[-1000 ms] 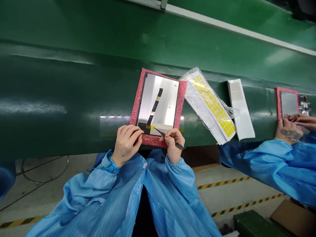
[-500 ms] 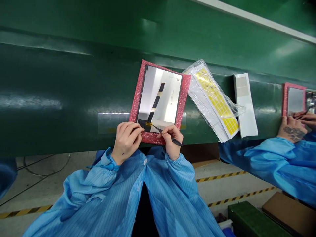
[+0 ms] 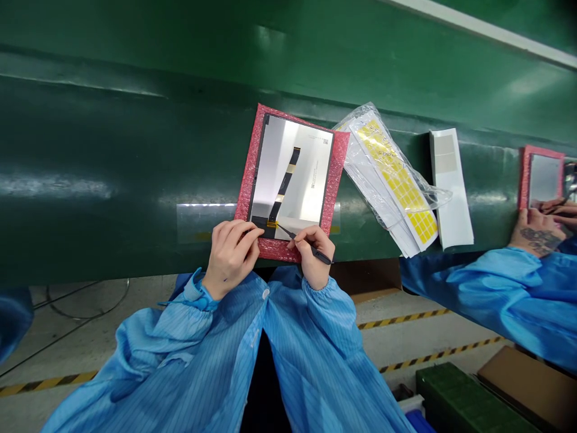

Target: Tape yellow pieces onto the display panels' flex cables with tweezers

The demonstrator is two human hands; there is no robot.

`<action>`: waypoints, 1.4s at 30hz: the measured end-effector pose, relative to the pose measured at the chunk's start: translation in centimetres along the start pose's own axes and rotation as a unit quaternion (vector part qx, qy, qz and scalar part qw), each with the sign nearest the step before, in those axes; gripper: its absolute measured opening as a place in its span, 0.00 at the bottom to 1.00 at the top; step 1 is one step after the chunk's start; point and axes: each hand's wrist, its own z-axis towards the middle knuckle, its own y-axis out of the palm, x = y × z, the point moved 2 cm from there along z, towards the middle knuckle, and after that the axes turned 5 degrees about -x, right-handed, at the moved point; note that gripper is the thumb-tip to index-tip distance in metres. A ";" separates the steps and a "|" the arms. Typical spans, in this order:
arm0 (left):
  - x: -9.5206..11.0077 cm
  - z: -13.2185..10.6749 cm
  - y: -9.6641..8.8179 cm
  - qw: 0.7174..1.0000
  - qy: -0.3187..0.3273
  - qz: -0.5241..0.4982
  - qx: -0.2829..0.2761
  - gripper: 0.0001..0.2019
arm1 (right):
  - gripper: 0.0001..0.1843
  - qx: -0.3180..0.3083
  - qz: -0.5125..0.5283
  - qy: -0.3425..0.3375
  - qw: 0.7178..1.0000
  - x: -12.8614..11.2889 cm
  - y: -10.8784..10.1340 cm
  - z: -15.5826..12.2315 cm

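My right hand (image 3: 312,255) holds thin black tweezers (image 3: 306,246), with the fingers clamped together on them, and the tip reaches a small piece of yellow tape (image 3: 271,224) on a long black ribbon cable (image 3: 283,186). My left hand (image 3: 231,258) rests on the near edge of a rectangular silver display panel (image 3: 293,174), its fingers curled and together. This panel lies on a pink bubble pad (image 3: 279,252) on a dark green work surface (image 3: 135,150). Just right of the pad is a clear plastic bag (image 3: 360,180) holding a sheet of yellow square labels (image 3: 399,180), then a long white card (image 3: 451,192). At far right, a co-worker's hand (image 3: 536,237) is at another silver panel (image 3: 544,177).
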 end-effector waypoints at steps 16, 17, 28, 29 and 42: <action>0.7 -0.1 0.1 0.993 0.023 0.076 -0.087 0.26 | 0.05 -0.009 -0.015 0.007 1.000 0.0 0.0 0.0; 0.7 -0.3 0.2 0.994 0.025 0.072 -0.082 0.27 | 0.05 -0.009 -0.016 0.009 1.000 0.0 -0.1 0.0; 1.3 -0.3 1.3 0.992 0.020 0.078 -0.094 0.32 | 0.05 -0.009 -0.021 0.014 1.000 0.1 0.0 -0.1; 1.3 -0.2 1.4 0.992 0.019 0.081 -0.097 0.33 | 0.05 -0.008 -0.023 0.015 1.000 0.1 -0.1 -0.1; 1.7 0.6 1.2 0.987 0.025 0.120 -0.107 0.27 | 0.04 0.077 -0.062 -0.017 0.995 -0.3 -1.1 0.0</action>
